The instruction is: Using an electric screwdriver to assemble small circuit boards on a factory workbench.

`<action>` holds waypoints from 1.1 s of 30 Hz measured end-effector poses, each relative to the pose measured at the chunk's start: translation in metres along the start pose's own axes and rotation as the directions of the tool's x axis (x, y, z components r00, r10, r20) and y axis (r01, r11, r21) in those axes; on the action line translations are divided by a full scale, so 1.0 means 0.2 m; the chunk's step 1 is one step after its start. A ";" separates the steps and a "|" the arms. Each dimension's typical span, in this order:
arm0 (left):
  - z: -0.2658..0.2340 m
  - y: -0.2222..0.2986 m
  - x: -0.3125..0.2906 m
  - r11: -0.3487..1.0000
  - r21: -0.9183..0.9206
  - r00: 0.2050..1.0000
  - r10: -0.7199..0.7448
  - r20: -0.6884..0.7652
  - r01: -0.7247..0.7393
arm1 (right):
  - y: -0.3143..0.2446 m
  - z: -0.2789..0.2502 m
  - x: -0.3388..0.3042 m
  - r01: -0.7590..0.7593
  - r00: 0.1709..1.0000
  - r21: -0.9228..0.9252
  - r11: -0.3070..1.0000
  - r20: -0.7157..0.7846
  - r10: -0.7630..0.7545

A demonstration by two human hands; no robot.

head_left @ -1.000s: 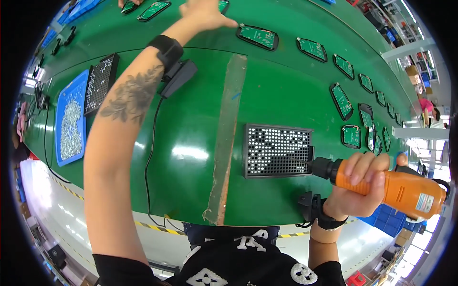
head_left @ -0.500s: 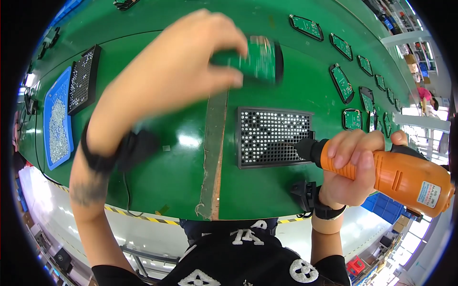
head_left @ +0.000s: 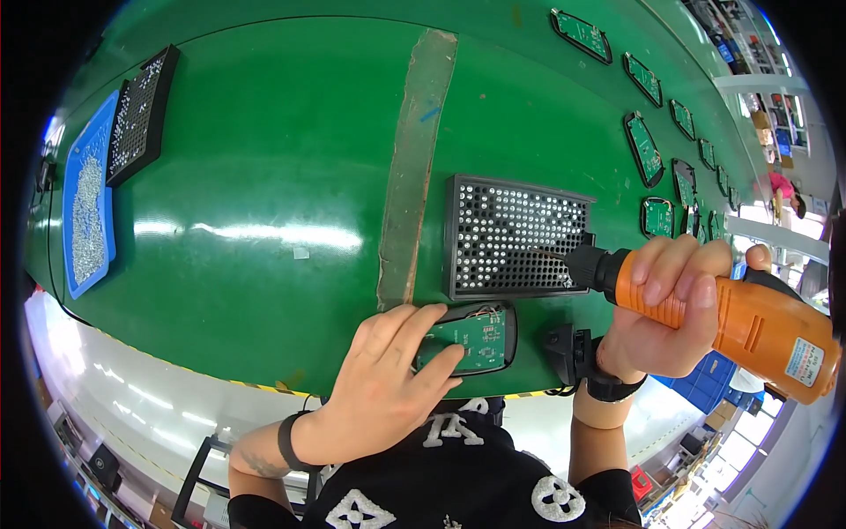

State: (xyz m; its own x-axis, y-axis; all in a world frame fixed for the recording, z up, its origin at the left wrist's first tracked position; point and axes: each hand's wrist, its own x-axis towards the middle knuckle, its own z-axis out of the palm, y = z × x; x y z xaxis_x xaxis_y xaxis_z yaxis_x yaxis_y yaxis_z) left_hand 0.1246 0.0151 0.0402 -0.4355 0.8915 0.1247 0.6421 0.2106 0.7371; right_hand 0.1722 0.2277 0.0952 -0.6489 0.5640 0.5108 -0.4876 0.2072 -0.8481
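A green circuit board in a black casing (head_left: 483,342) lies on the near edge of the bench. My left hand (head_left: 379,379) grips it from the left, fingers over its far edge and thumb across its face. Wrapped around an orange electric screwdriver (head_left: 749,326) is my right hand (head_left: 665,304), closed. The tool points left, its thin bit over a black perforated screw tray (head_left: 452,242). Many of the tray's holes hold silvery screws. The tray sits just beyond the circuit board.
Several similar boards in casings (head_left: 644,148) are spread along the right side. At far left stand a blue bin (head_left: 67,238) of loose screws and another black perforated tray (head_left: 159,123). A worn strip (head_left: 407,167) crosses the green bench (head_left: 264,132). A person in pink (head_left: 781,184) is far off.
My left hand has brought the circuit board from the far middle of the bench down to the near edge, below the screw tray. My right hand keeps the screwdriver almost where it was.
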 end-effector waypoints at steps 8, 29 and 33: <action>0.08 0.00 0.03 1.000 -0.007 0.996 0.022 -0.084 -0.023 | -0.27 -0.09 -0.15 0.095 0.961 0.067 0.993 0.253 -0.109; 0.12 -0.02 0.03 1.000 0.000 0.992 0.004 -0.123 -0.004 | -0.24 -0.27 -0.22 -0.421 0.573 0.297 0.857 0.819 -0.003; 0.12 -0.02 0.03 1.000 0.001 0.993 0.002 -0.119 -0.002 | -0.23 -0.28 -0.23 -0.424 0.562 0.294 0.856 0.827 -0.006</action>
State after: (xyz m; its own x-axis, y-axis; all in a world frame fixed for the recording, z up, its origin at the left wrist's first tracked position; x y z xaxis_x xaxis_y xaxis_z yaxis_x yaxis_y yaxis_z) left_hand 0.1352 0.0287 0.0223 -0.5063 0.8377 0.2047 0.6439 0.2094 0.7360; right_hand 0.2567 0.2370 0.1034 -0.8450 -0.3455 0.4082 -0.3141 -0.2971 -0.9017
